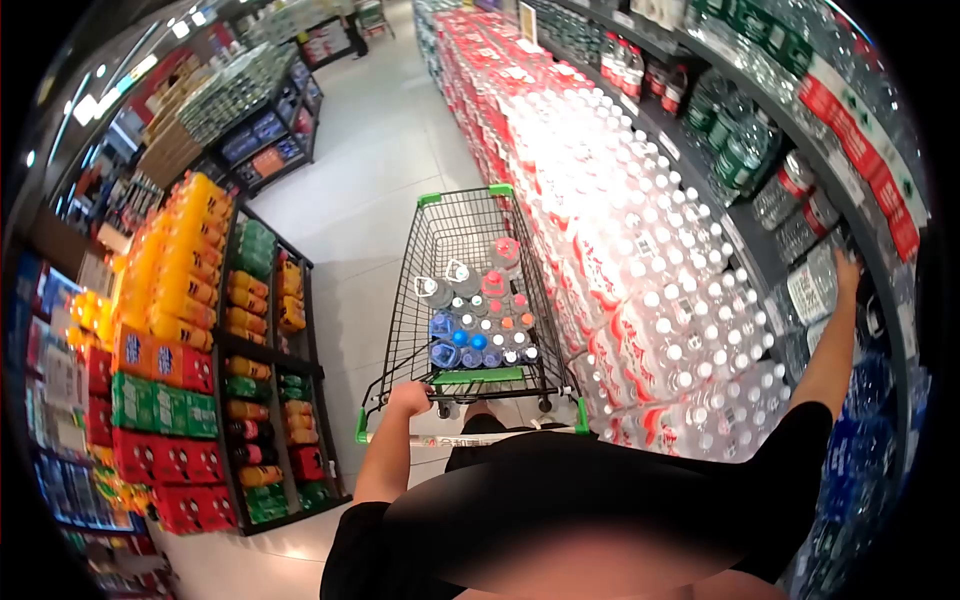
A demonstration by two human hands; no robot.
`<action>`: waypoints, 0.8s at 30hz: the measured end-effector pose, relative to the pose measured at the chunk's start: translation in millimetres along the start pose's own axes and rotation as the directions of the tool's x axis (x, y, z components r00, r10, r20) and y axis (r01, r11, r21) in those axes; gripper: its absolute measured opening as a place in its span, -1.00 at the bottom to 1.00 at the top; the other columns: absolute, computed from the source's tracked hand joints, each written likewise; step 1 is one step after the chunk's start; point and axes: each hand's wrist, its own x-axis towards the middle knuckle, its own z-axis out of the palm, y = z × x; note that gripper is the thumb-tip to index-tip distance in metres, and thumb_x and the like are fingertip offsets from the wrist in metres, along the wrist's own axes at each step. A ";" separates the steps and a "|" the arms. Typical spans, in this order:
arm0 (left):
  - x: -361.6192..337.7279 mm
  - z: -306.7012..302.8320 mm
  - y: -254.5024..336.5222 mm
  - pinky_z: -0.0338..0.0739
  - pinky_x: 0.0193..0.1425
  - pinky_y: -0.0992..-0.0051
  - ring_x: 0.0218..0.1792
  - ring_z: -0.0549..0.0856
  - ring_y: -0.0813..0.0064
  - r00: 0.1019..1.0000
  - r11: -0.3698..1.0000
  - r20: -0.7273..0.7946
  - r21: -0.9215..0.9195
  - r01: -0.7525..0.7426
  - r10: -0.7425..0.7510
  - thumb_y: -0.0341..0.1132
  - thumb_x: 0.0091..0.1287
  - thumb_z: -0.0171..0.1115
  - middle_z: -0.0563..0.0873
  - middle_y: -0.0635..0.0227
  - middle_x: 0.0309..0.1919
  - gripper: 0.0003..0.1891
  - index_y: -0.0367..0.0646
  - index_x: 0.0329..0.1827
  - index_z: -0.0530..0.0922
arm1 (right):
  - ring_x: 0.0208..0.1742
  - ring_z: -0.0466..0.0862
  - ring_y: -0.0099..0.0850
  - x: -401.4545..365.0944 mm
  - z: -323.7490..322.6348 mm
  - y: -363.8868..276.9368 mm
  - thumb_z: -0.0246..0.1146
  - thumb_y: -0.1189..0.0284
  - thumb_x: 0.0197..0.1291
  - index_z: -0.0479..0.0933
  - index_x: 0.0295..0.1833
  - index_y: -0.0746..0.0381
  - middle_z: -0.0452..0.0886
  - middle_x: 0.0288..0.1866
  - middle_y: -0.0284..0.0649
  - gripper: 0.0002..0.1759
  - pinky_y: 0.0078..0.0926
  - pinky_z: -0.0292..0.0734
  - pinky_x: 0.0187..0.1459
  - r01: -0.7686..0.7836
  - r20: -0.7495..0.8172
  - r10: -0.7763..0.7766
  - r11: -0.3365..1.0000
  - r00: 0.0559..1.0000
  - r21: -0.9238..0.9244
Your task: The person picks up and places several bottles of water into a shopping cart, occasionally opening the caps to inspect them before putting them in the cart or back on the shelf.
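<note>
Head-camera view, supermarket drinks aisle: a shopper in a black top is standing behind a wire shopping cart (pixel 415 300), the left hand (pixel 408 398) wrapping closed around the cart handle (pixel 432 440) near its left end. The cart is sitting on the pale tiled floor (pixel 370 150) just ahead of the person, and bottled drinks (pixel 480 325) with blue, white and orange caps are crowding the near end of its basket. The right arm is stretching out and up to the person's right, the right hand (pixel 848 272) pressing against shelved bottles (pixel 810 290) on the dark shelving (pixel 740 225). From here I cannot tell whether those fingers are gripping anything or lying open. Between cart and shelving, shrink-wrapped water packs (pixel 620 250) with red labels are running in a long stack down the aisle, just beside the cart's right side. Across the aisle, on the person's left, orange juice bottles (pixel 185 260) are standing above red cartons (pixel 160 362) and green cartons (pixel 165 408).
</note>
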 end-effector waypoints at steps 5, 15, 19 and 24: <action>-4.4 6.4 0.4 0.60 0.19 0.25 0.08 0.70 0.19 1.000 1.000 -0.016 -0.024 0.011 -0.011 -0.23 0.12 0.15 0.76 0.26 0.02 -0.56 0.24 0.10 0.71 | 0.43 0.39 -0.18 3.1 -36.4 -25.2 0.47 -0.05 -0.03 0.36 0.45 0.36 0.41 0.47 -0.09 0.02 -0.31 0.24 0.39 -0.350 0.207 0.304 0.905 0.930 0.241; -5.8 6.2 6.8 0.57 0.24 0.27 0.14 0.69 0.23 0.997 0.997 0.041 -0.046 0.064 -0.062 -0.23 0.14 0.17 0.74 0.32 0.10 -0.51 0.30 0.19 0.66 | 0.15 0.53 -0.38 -7.7 -41.6 -49.3 0.37 0.11 0.19 0.59 0.18 0.22 0.60 0.15 -0.23 -0.46 -0.32 0.38 0.16 -0.463 0.264 0.425 0.481 0.866 0.745; -7.8 2.0 11.4 0.57 0.23 0.27 0.13 0.69 0.23 0.998 0.998 0.044 -0.027 0.056 -0.055 -0.11 0.17 0.26 0.74 0.32 0.08 -0.54 0.29 0.20 0.66 | 0.06 0.52 -0.41 -7.3 -43.4 -47.0 0.36 0.12 0.21 0.58 0.11 0.19 0.59 0.06 -0.27 -0.53 -0.35 0.37 0.08 -0.465 0.259 0.451 0.440 0.854 0.768; -12.5 0.6 18.2 0.60 0.15 0.23 0.08 0.71 0.20 0.999 0.999 0.017 -0.024 0.041 -0.041 -0.17 0.14 0.20 0.76 0.28 0.01 -0.58 0.25 0.10 0.69 | -0.05 0.51 -0.44 -4.7 -47.2 -34.4 0.34 0.13 0.23 0.57 0.01 0.16 0.57 -0.06 -0.31 -0.62 -0.38 0.36 -0.01 -0.457 0.244 0.469 0.420 0.849 0.784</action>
